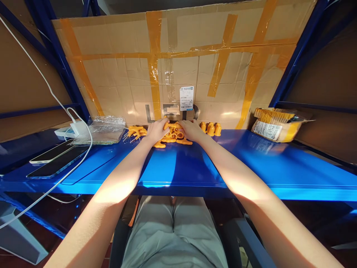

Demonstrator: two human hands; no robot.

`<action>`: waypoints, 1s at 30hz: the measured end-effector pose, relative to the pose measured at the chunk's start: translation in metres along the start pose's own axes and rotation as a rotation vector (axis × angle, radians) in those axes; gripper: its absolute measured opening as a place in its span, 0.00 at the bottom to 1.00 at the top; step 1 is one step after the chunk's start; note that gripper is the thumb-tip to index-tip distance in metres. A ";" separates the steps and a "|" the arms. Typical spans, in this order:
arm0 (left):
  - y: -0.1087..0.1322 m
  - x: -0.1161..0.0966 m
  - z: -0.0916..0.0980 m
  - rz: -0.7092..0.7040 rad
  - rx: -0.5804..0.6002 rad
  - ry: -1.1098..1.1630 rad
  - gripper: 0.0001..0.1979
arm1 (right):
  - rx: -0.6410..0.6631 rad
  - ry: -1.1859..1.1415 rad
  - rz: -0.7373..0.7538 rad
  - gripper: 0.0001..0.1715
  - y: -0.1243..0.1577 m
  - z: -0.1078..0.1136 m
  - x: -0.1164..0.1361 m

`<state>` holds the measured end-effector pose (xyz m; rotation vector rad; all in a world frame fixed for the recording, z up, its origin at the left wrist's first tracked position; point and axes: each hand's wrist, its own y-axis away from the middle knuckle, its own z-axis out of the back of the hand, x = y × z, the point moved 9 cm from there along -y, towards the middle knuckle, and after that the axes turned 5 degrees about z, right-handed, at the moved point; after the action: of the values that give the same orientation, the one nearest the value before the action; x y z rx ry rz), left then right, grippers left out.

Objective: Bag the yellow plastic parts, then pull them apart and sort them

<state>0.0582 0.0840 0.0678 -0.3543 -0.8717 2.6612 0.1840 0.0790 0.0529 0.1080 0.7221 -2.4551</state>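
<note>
A pile of small orange plastic parts (173,135) lies near the back of the blue tabletop, between my two hands. On its left side, my left hand (156,131) has its fingers curled, with an orange plastic part (166,125) showing at the thumb and fingertips. My right hand (190,130) bends over the pile's right side; its fingertips touch the parts, and anything in its grip is hidden. Some pieces are round with dark centres, others flat and elongated. Left of my left hand lie spiky orange pieces (136,131). Several upright orange pieces (211,128) stand right of my right hand.
Two phones (57,160), a white charger plug with a cable (78,128) and a clear plastic bag (104,128) lie on the left. A torn, taped package (275,126) sits at right. Taped cardboard (122,82) backs the blue tabletop (200,171).
</note>
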 end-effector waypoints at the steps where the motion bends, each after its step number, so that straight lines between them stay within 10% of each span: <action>1: 0.000 0.000 0.000 0.004 -0.003 0.009 0.18 | -0.005 0.019 -0.011 0.20 0.000 0.002 0.000; 30: -0.003 0.003 -0.010 0.116 0.085 0.025 0.17 | -0.086 0.080 -0.066 0.21 -0.001 0.016 -0.005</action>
<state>0.0594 0.0928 0.0610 -0.4280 -0.7493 2.7833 0.1889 0.0737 0.0678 0.1521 0.8775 -2.4897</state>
